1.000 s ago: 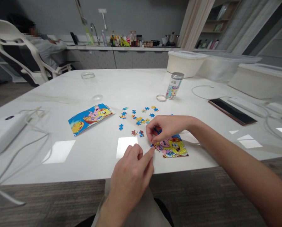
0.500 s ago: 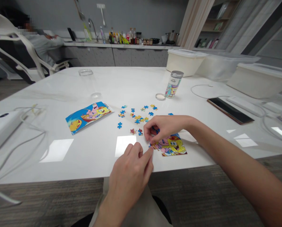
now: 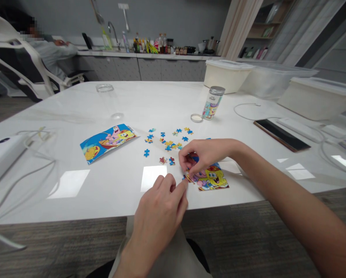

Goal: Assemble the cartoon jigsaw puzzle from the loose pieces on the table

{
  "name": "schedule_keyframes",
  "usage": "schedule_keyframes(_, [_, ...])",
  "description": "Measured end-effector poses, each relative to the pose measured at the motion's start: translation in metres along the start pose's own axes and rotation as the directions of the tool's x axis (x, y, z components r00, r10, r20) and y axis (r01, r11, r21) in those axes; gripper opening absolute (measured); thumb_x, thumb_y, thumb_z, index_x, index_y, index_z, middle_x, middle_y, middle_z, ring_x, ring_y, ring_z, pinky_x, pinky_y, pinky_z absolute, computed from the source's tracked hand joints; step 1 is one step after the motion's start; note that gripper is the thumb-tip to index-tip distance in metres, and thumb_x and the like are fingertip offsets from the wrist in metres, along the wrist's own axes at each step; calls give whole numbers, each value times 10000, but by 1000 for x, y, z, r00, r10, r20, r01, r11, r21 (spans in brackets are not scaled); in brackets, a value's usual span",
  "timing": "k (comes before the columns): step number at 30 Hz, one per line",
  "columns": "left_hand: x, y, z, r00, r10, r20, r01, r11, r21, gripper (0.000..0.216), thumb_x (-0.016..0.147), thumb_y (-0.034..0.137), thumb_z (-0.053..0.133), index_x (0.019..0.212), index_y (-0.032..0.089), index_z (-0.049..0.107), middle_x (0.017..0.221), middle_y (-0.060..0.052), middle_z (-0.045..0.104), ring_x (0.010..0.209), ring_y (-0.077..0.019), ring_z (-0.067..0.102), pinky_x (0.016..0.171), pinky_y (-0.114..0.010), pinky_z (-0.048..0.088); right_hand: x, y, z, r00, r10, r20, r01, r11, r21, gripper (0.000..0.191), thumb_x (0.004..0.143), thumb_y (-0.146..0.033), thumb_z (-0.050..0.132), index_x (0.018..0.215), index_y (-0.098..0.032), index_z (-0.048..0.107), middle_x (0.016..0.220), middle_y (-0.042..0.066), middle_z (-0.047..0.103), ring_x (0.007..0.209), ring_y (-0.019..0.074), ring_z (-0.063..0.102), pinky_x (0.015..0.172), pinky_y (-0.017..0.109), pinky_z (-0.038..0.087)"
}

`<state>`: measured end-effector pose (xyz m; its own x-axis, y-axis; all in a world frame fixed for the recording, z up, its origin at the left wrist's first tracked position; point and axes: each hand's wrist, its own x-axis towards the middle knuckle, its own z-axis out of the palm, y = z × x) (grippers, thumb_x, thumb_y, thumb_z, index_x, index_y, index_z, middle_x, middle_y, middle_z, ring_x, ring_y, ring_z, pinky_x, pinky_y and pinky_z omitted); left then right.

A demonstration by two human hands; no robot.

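Note:
A partly joined cartoon puzzle (image 3: 212, 178) lies near the front edge of the white table (image 3: 161, 100). My right hand (image 3: 203, 154) hovers over its upper left corner, fingers curled down and pinched on a small piece there. My left hand (image 3: 158, 212) rests at the table's edge, fingers curled, the index fingertip touching the puzzle's left edge. Several loose blue and yellow pieces (image 3: 170, 141) lie scattered just beyond my right hand. A printed picture card (image 3: 107, 141) lies to the left.
A small lidded jar (image 3: 213, 103) and a round lid (image 3: 196, 118) stand behind the pieces. A clear glass (image 3: 107, 100), a dark phone (image 3: 281, 135), cables, a white device (image 3: 2, 154) and plastic tubs (image 3: 228, 75) occupy the table. A person sits at the far left.
My right hand has shifted slightly down toward the puzzle's corner. The left hand has barely moved.

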<state>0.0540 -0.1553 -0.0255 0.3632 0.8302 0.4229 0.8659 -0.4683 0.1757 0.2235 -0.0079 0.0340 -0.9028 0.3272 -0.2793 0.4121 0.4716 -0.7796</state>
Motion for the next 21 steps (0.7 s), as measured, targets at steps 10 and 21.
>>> schedule_keyframes(10, [0, 0, -1, 1000, 10, -19, -10, 1000, 0, 189, 916, 153, 491, 1032, 206, 630, 778, -11, 500, 737, -188, 489, 561, -302, 378, 2, -2, 3, 999, 38, 36, -35, 997, -68, 114, 770, -223, 711, 832, -148, 651, 644, -35, 559, 593, 90, 527, 548, 211, 416])
schedule_keyframes(21, [0, 1, 0, 1000, 10, -27, -10, 1000, 3, 173, 916, 154, 499, 1013, 207, 631, 772, -8, 499, 738, -189, 493, 571, -315, 372, 4, -1, 3, 997, 45, 57, -43, 998, -49, 118, 789, -243, 694, 832, -145, 644, 640, -36, 565, 600, 94, 519, 573, 223, 402])
